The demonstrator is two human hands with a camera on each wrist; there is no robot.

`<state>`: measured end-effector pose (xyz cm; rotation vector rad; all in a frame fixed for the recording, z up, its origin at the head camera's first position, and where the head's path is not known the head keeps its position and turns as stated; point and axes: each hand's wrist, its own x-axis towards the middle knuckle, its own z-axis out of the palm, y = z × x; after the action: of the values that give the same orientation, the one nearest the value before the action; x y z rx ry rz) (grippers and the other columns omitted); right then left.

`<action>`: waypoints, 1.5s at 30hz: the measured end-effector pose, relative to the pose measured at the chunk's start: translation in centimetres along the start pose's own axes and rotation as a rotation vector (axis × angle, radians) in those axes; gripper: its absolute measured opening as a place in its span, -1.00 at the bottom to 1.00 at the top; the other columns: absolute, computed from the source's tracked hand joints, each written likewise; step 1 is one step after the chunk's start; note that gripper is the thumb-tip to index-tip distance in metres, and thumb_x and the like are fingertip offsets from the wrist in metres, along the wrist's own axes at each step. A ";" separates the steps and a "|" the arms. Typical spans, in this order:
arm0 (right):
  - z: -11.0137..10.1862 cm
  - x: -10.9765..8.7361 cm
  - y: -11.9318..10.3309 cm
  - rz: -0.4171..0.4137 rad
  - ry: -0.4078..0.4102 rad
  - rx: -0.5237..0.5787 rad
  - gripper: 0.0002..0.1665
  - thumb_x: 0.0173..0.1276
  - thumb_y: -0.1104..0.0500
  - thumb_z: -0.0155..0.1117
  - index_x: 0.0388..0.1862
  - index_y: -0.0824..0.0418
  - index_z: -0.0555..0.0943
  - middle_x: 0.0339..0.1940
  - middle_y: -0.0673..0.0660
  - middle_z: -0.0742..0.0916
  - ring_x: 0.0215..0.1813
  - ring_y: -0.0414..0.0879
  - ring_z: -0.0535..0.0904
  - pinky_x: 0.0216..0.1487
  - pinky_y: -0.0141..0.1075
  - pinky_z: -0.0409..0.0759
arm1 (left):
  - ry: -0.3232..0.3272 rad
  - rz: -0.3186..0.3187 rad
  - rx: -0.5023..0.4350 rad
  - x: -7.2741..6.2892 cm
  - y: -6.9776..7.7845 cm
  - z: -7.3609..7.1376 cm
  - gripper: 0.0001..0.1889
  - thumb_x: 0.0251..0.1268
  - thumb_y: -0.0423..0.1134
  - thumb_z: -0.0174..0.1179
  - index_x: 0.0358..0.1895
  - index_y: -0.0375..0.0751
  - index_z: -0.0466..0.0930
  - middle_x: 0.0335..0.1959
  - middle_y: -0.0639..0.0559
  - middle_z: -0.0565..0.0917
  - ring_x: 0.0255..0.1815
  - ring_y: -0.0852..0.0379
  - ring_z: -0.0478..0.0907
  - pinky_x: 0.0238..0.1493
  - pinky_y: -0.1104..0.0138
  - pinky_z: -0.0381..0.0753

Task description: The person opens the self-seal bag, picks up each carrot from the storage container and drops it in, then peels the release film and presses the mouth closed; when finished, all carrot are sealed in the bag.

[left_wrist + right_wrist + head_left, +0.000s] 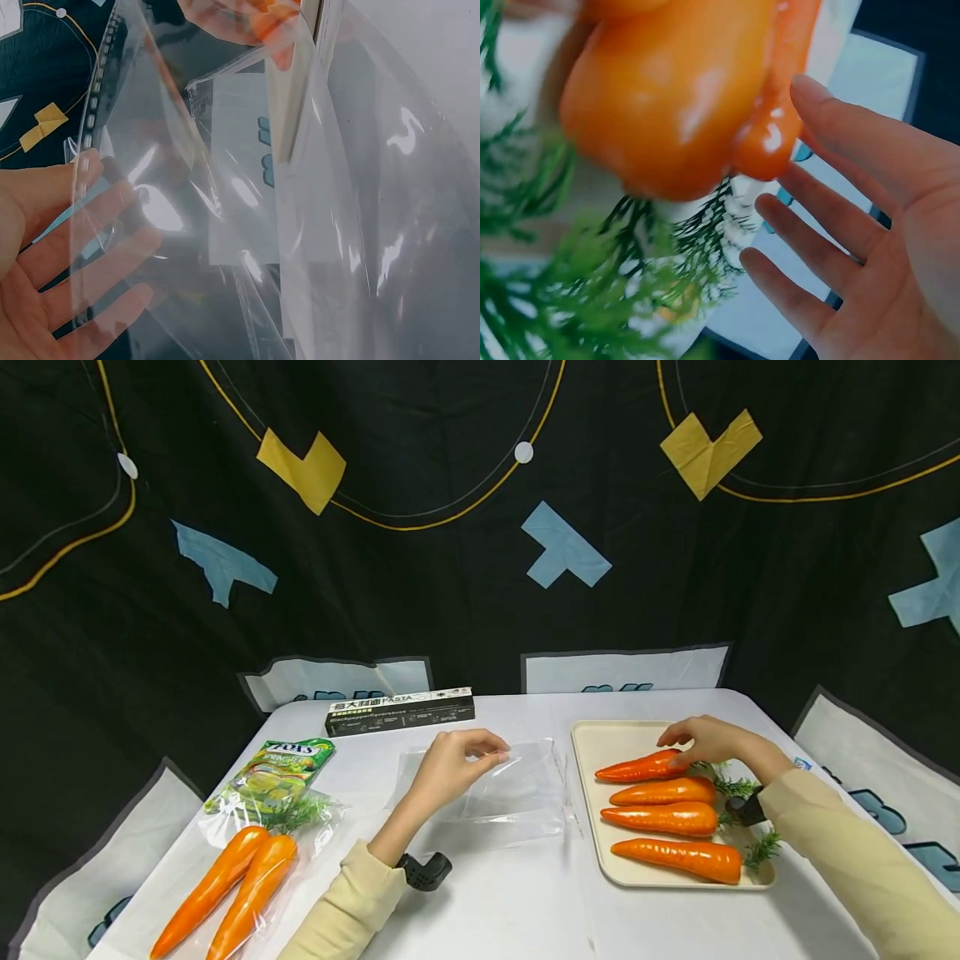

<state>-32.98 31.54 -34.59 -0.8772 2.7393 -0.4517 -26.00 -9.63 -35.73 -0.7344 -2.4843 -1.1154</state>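
My left hand pinches the edge of a clear plastic bag at mid-table. In the left wrist view, its other fingers spread behind the film of the bag. My right hand is at the farthest of several shiny orange carrots with green tops. It holds that carrot near its thick end, thumb on the near side and index finger behind. The carrot lies on a cream tray. In the right wrist view, the thumb overlaps the carrot; the other fingers extend loosely below.
At the left, a clear bag contains two carrots. Beyond it lies a green candy packet. A black pasta box stands along the table's back edge, before a dark curtain.
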 end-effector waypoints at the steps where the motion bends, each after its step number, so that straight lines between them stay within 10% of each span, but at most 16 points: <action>1: 0.1 0.1 0.2 0.006 -0.009 0.001 -0.59 0.26 0.18 0.37 0.03 0.39 0.61 -0.01 0.30 0.67 0.06 0.32 0.54 0.06 0.12 0.52 | -0.002 0.000 0.000 0.0 0.0 0.0 -0.90 0.19 -0.15 0.36 -0.25 -0.01 0.75 -0.35 0.30 0.72 -0.32 0.28 0.66 -0.31 0.31 0.59; 11: 0.9 0.3 1.4 0.056 -0.035 0.034 -0.57 0.18 0.17 0.45 0.00 0.33 0.63 -0.14 0.11 0.70 -0.12 0.03 0.59 -0.01 -0.03 0.59 | -0.009 0.004 -0.001 0.0 0.0 0.2 -0.90 0.19 -0.16 0.36 -0.24 -0.01 0.75 -0.33 0.28 0.73 -0.31 0.26 0.67 -0.25 0.28 0.61; 22: 0.2 -0.1 1.4 -0.052 0.154 -0.017 -0.56 0.14 0.17 0.48 -0.05 0.38 0.63 -0.21 0.10 0.71 -0.19 0.01 0.62 -0.10 -0.07 0.63 | -0.013 0.003 0.010 0.0 -0.1 0.3 -0.91 0.19 -0.16 0.36 -0.25 0.01 0.75 -0.33 0.28 0.73 -0.31 0.25 0.66 -0.22 0.23 0.62; 45: 0.5 -3.3 -5.9 -0.070 0.405 -0.039 -0.57 0.13 0.17 0.50 -0.05 0.31 0.64 -0.26 0.03 0.71 -0.30 -0.15 0.56 -0.32 -0.34 0.59 | 0.014 -0.016 0.042 -0.1 -0.2 0.4 -0.92 0.20 -0.13 0.35 -0.26 0.05 0.75 -0.35 0.28 0.73 -0.33 0.25 0.65 -0.27 0.24 0.62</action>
<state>-27.11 28.87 -32.57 -0.9878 3.0959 -0.6548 -26.06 -9.46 -36.16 -0.6935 -2.4981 -1.0671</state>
